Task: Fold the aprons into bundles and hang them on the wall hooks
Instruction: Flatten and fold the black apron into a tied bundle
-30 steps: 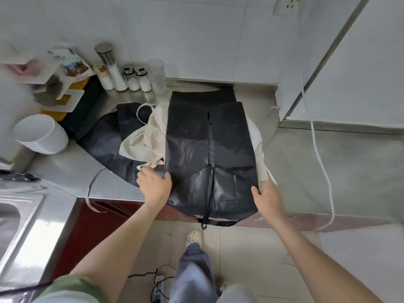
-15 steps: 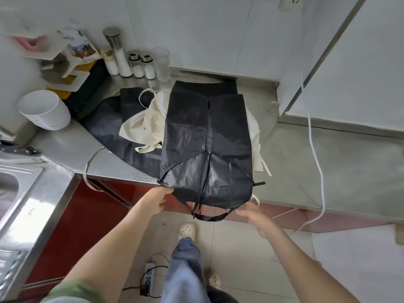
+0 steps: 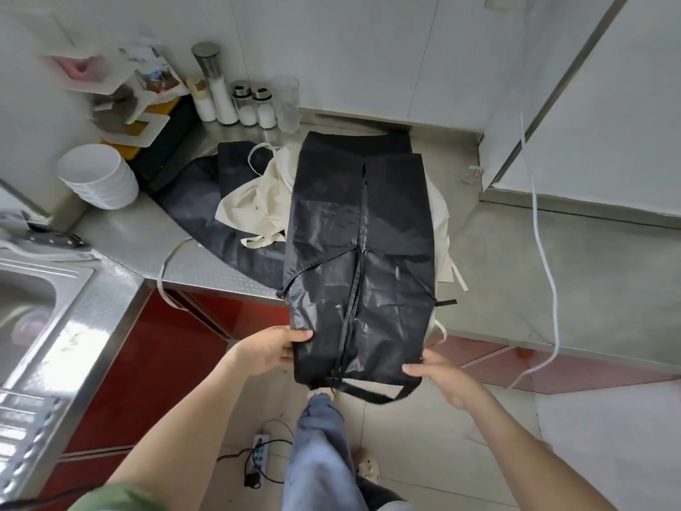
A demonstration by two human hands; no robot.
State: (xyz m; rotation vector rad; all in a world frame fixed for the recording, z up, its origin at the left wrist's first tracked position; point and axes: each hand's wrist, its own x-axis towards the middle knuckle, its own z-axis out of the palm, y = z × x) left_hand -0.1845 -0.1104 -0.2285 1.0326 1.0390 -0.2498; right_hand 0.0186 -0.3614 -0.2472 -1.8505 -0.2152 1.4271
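A black apron, folded lengthwise into a long narrow panel with its two side flaps meeting down the middle, lies on the steel surface. Its near end hangs out past the front edge, above the floor. The left grip grasps the panel's near left edge, thumb on top of the fabric and fingers beneath. The right grip grasps the near right corner, thumb on the fabric and fingertips at the edge. A black strap loop dangles under the panel's near end, between the two grips. The far part of the black apron rests on a crumpled cream apron, which lies on a dark apron spread on the surface. To the left stands a stack of white bowls, and behind the aprons, against the wall, a row of shakers beside a clear glass. A sink sits at far left. A white cord hangs at right.
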